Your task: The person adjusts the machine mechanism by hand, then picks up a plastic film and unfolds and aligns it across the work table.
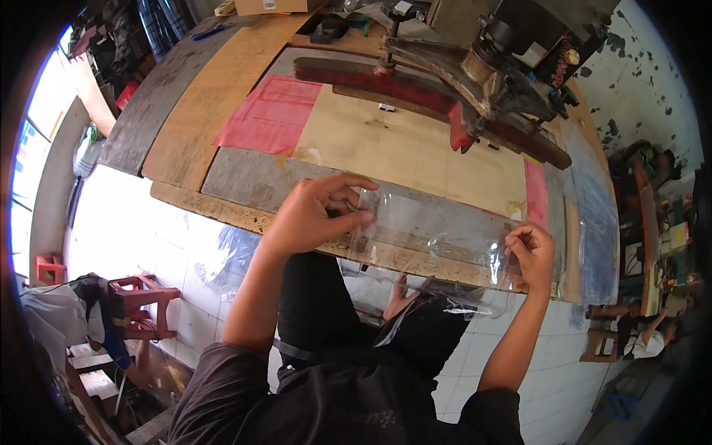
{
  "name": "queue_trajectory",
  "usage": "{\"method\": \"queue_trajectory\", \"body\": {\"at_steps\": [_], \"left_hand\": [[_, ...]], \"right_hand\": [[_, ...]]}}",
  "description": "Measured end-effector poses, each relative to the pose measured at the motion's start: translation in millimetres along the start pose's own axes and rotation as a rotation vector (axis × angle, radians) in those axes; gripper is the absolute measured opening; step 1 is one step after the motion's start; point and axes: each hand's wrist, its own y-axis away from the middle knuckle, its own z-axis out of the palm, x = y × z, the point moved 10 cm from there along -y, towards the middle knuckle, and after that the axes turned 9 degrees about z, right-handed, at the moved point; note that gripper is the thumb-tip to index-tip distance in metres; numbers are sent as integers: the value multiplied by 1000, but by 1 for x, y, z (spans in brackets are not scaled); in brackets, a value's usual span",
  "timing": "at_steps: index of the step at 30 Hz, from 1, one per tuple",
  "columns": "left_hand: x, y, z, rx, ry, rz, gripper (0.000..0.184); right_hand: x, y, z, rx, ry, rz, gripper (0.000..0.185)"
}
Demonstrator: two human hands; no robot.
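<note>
A clear plastic sheet (437,241) stretches between my two hands over the front edge of the workbench. My left hand (319,213) grips its left side, the thumb and curled fingers closed at the film and the index finger reaching forward. At the right side, my right hand (532,256) pinches the sheet between thumb and bent fingers. The film is see-through and glossy, so its exact outline is hard to make out. Just beyond it lies a beige board (400,148) with a pink sheet (271,111) at its left end.
Above the board stands a machine with a long red-and-dark metal bar (371,80). More clear plastic (597,222) lies at the bench's right side. A red stool (144,300) stands on the tiled floor at left. Other people (649,337) are at the far right.
</note>
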Motion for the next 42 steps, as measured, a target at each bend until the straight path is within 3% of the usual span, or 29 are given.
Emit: {"method": "queue_trajectory", "body": {"at_steps": [9,12,20,24,30,36,39,41,42], "left_hand": [[-4,0,-2,52,80,51,43],[-8,1,-1,34,102,-18,43],[-2,0,0,14,99,36,41],[2,1,-2,18,47,63,41],[1,0,0,37,126,83,43],[3,3,-6,157,183,116,33],[-1,4,-12,203,129,173,31],[17,4,-12,152,-188,353,35],[16,4,-12,153,-187,355,35]], "right_hand": [[-3,1,-5,-34,-8,-35,10],[-6,1,-7,-97,-37,-47,12],[-50,9,-2,-261,346,-60,21],[-68,11,5,-274,449,-61,21],[-70,12,3,-249,336,10,19],[-92,17,5,-188,471,-90,13],[-98,16,9,-186,468,-101,11],[-97,13,6,-153,422,-103,8],[-96,12,7,-153,424,-104,8]]}}
